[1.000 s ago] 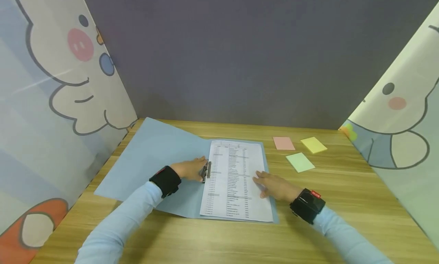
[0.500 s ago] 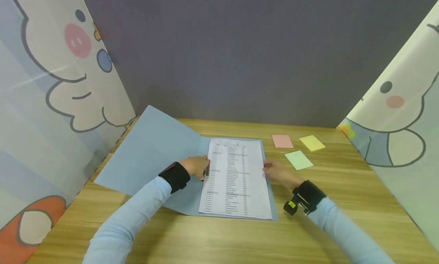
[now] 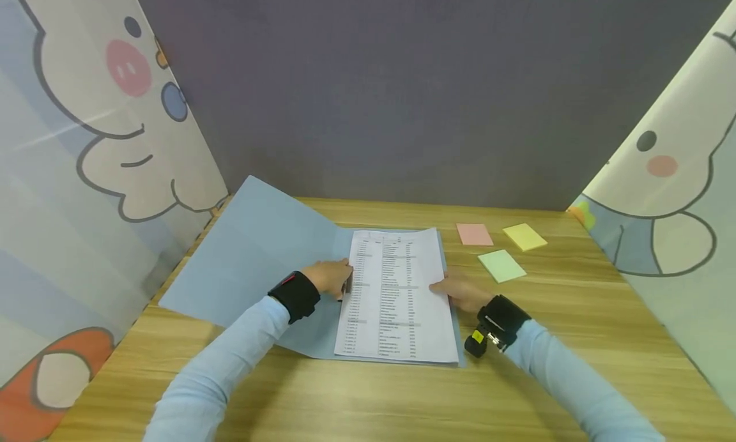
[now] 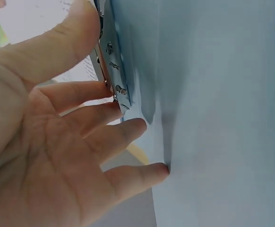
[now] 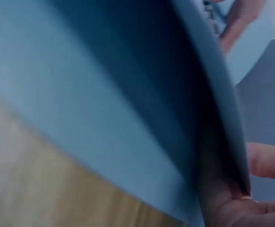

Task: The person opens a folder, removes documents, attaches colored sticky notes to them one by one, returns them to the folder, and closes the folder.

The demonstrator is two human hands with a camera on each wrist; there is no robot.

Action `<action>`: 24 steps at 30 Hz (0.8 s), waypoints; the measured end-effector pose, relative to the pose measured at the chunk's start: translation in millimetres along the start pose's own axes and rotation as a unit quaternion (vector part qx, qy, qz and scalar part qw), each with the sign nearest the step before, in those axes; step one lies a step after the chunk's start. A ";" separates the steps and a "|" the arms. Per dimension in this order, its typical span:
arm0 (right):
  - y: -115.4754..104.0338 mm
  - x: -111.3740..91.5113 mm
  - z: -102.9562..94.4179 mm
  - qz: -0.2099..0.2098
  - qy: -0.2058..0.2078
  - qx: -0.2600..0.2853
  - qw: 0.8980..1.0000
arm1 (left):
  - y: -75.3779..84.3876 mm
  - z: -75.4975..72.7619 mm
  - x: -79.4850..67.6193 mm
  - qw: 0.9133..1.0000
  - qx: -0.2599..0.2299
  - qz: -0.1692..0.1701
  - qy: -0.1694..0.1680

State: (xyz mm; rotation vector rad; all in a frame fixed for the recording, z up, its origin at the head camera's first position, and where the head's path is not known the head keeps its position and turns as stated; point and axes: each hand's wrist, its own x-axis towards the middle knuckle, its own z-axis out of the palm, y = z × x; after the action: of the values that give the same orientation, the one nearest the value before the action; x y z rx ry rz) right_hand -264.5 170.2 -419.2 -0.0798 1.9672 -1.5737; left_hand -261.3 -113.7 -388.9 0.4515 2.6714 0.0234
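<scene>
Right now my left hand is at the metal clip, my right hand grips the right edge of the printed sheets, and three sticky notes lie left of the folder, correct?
Not quite: the head view shows the pink note, yellow note and green note lying right of the folder. The rest is right.

On the wooden tabletop (image 3: 368, 407), a green paper square (image 3: 502, 266) lies near the right grip (image 3: 462, 291), beyond it and rightward; a yellow square (image 3: 525, 236) sits farther that way, a pink square (image 3: 475, 234) beyond the grip. Farther back stands a dark panel (image 3: 368, 91), cartoon-printed walls (image 3: 681, 167) either side.
</scene>
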 end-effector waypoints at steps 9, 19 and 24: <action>9.7 6.8 2.7 0.003 0.042 -0.020 0.999 | -8.5 3.0 -0.3 0.997 -0.064 0.028 0.019; 9.8 9.5 3.2 0.026 0.067 -0.030 0.997 | -20.5 3.6 3.3 0.990 -0.127 0.052 0.019; 7.2 10.0 2.2 0.036 0.058 -0.031 0.997 | -16.9 1.0 3.0 0.993 -0.102 0.056 0.021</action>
State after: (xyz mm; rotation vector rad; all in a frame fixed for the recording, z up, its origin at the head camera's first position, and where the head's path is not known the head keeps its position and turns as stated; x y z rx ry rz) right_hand -269.3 166.3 -430.1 0.0574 2.0848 -1.5022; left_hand -268.7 -128.8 -392.5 0.5378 2.6455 0.3401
